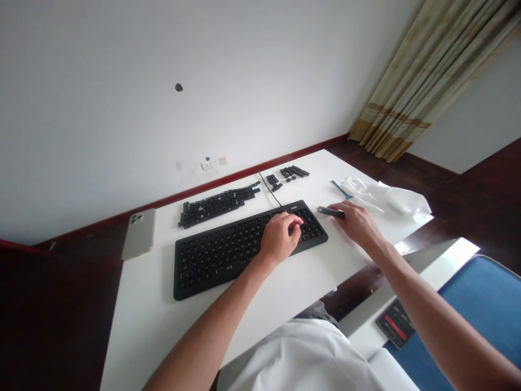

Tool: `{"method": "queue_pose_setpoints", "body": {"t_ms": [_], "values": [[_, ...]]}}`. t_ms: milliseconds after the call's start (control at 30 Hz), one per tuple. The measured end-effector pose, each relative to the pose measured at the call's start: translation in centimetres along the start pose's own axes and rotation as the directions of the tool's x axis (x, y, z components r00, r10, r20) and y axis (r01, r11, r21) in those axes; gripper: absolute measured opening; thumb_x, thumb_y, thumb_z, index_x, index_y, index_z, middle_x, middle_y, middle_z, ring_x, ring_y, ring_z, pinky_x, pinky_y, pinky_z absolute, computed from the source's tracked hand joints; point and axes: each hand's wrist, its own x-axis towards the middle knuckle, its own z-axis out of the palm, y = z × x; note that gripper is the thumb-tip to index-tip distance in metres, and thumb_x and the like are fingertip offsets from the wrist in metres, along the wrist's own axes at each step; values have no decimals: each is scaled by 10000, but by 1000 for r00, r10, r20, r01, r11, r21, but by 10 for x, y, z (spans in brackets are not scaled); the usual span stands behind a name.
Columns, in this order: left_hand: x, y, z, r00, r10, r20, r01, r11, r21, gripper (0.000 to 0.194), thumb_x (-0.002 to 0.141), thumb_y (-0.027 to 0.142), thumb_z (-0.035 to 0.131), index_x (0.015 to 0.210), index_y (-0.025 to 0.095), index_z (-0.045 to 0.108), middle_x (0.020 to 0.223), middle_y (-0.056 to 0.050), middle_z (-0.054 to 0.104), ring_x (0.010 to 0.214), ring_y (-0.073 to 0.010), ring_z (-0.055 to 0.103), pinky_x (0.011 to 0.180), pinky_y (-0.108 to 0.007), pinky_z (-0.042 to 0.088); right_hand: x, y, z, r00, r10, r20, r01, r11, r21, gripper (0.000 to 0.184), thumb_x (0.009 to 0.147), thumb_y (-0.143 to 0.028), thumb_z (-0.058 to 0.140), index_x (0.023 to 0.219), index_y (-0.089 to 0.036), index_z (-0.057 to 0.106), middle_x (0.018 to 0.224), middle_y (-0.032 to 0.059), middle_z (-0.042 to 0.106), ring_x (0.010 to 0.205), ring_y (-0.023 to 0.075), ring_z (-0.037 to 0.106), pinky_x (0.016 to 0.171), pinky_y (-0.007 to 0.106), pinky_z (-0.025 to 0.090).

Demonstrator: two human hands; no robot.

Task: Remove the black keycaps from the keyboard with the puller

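A black keyboard [228, 255] lies at a slant on the white table, most of its keys stripped of their caps. Over its right part rests my left hand [280, 234], fingers curled and thumb near the index finger; whatever is between them is hidden. To the right of the keyboard, my right hand [356, 220] is closed around a slim dark tool [330, 212], whose narrow, forked-looking tip points left toward the keyboard's corner. Behind the keyboard, loose black keycaps [215, 206] lie in rows, with a smaller group of keycaps [295, 172] farther right.
A phone [139, 234] lies at the table's left edge. A blue strip-like item [341, 189] and a crumpled white plastic bag [401, 202] are at the right. The keyboard cable [269, 189] runs to the back edge. Another phone [395, 323] sits by a blue seat [484, 309].
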Motion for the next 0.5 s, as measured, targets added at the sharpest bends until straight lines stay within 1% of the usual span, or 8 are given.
{"method": "queue_pose_setpoints", "body": {"t_ms": [100,167,233,300,333,400,500], "values": [[0,0,0,1000,26,12,-26,999,33,180,946,96,620,963,232,737,997,-19,767,949,-199,690,942,-340,554,42,-11,13,997,-72,37,72,997,-18,296,943,-200,573,1137,-205,796,1081,124,808,884,286,747,737,363,521],[0,0,0,999,43,23,-44,997,56,179,944,97,623,966,231,739,1001,-26,766,960,-205,689,959,-351,557,71,-16,21,992,-114,45,113,993,23,260,932,-187,587,1093,-194,791,1059,117,814,885,268,745,742,336,508],[0,0,0,998,53,26,-55,996,68,181,943,97,620,975,229,740,1003,-30,765,966,-210,687,962,-359,562,97,-19,28,991,-126,32,122,987,100,210,935,-215,614,1061,-199,780,990,91,821,850,245,737,736,316,499],[0,0,0,998,55,23,-57,996,71,184,941,96,618,984,226,741,1005,-31,764,960,-213,683,954,-363,568,119,-22,33,995,-101,18,97,981,168,142,947,-286,651,998,-217,765,856,50,801,746,220,704,685,304,478],[0,0,0,998,54,24,-55,996,73,185,940,95,619,987,225,741,1008,-31,764,954,-213,680,951,-365,570,128,-23,35,996,-88,13,84,977,194,128,950,-327,672,951,-227,752,793,33,777,698,211,679,660,302,466],[0,0,0,998,49,30,-51,996,78,182,936,94,625,988,225,740,1013,-31,765,945,-213,674,949,-367,573,142,-26,39,996,-87,-3,86,969,234,177,942,-400,709,854,-245,714,734,19,736,669,204,649,641,303,461],[0,-1,0,998,41,39,-44,995,84,174,937,104,633,994,227,742,1013,-34,760,966,-219,671,963,-372,569,152,-30,45,993,-112,-37,118,954,277,241,919,-456,742,789,-262,679,777,24,730,735,214,665,670,312,492]]}}
